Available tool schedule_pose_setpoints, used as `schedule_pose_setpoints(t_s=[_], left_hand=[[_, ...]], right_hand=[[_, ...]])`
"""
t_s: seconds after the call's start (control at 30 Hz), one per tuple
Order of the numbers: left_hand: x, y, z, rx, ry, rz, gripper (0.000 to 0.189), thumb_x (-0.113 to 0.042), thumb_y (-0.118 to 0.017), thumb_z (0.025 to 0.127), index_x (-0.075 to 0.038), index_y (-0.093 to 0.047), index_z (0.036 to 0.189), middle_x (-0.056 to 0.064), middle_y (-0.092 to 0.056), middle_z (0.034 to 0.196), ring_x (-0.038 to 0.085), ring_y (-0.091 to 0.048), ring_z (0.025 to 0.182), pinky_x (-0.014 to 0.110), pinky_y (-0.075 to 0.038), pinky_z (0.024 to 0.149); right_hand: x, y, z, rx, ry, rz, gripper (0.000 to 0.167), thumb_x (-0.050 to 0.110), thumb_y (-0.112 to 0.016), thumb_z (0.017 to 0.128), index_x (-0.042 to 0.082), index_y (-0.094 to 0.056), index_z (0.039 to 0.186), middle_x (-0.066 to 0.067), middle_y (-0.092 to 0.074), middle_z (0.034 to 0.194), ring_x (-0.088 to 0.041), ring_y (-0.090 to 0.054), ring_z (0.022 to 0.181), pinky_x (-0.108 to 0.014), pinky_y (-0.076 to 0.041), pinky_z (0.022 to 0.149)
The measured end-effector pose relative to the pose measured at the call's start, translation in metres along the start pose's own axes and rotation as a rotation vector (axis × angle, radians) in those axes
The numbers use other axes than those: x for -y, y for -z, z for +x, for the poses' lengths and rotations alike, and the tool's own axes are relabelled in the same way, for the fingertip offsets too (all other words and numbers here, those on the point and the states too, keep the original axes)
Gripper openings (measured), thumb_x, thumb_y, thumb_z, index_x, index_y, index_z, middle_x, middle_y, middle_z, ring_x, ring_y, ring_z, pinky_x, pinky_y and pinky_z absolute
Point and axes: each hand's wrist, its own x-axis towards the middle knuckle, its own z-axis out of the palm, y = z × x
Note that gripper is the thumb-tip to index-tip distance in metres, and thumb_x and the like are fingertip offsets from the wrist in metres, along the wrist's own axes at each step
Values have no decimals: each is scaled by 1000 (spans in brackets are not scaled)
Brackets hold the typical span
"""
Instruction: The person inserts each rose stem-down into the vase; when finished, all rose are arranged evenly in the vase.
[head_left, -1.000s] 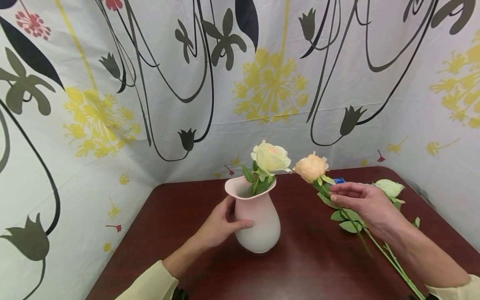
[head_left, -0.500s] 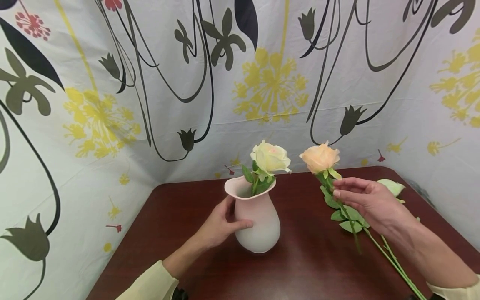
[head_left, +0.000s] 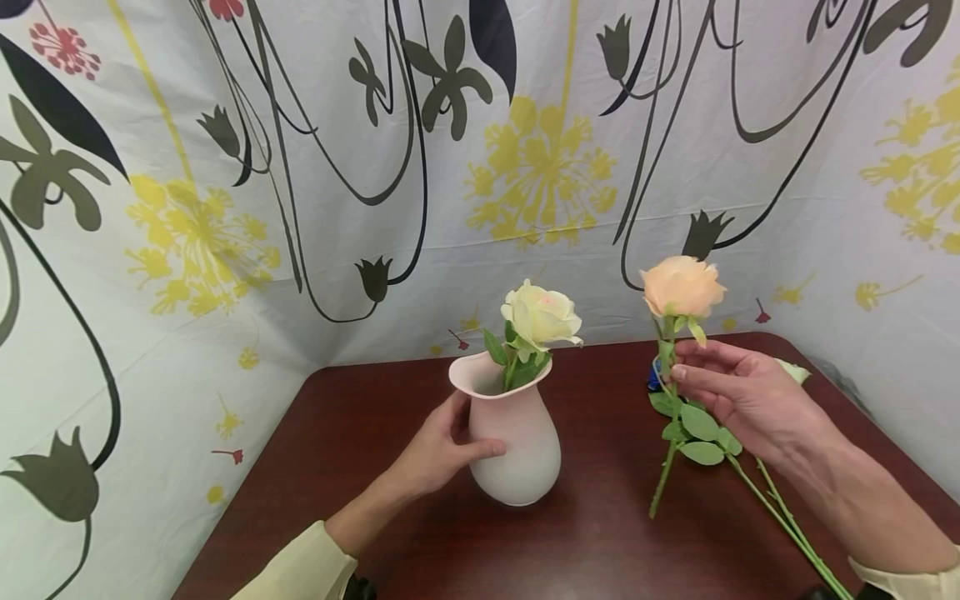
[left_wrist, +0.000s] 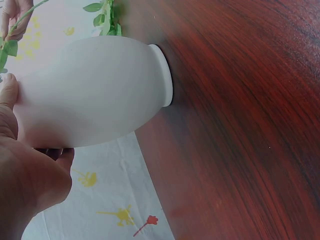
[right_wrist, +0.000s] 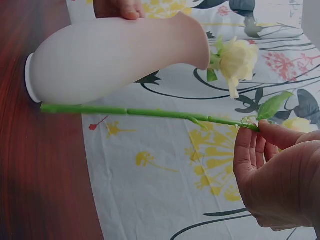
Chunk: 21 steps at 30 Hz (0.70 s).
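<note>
A pale pink-and-white vase [head_left: 521, 454] stands upright on the table, with a cream rose [head_left: 542, 315] in its mouth. My left hand [head_left: 427, 457] grips the vase's side below the rim, thumb in front; its other fingers are mostly hidden behind. To the right, my right hand [head_left: 757, 400] pinches the stem of a peach rose [head_left: 682, 287] just below the bloom. That rose is held nearly upright, its stem [right_wrist: 150, 113] hanging downward. In the left wrist view the vase [left_wrist: 100, 90] has its foot on the wood.
More flowers lie at the right of the dark red-brown table [head_left: 600, 550]: a blue bloom [head_left: 655, 375], a pale greenish-white bloom [head_left: 793, 371], partly behind my right hand, and long green stems [head_left: 795, 533]. A patterned cloth [head_left: 300, 208] hangs close around the back and sides.
My right hand has lifted the peach rose and swung it from slanted to nearly upright, the bloom shifting up and right. The left hand and vase have stayed put.
</note>
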Motion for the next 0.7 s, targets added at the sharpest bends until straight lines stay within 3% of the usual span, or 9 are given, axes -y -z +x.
schedule_pose_setpoints(t_s=[0.33, 0.7], left_hand=[[0, 0, -1, 0, 2, -1, 82, -22, -87, 92, -25, -40, 160, -1, -54, 150, 21, -59, 130, 44, -50, 109], [-1, 0, -1, -2, 3, 3, 82, -22, -87, 92, -25, -40, 160, -1, -53, 151, 21, -59, 130, 44, -50, 109]], right_hand=[[5, -1, 0, 117, 62, 167, 43, -13, -45, 108, 8, -77, 128, -7, -75, 125, -19, -74, 112, -32, -60, 91], [9, -3, -1, 120, 104, 235, 41, -10, -43, 109, 5, -76, 129, -8, -75, 126, -23, -74, 114, -35, -60, 94]])
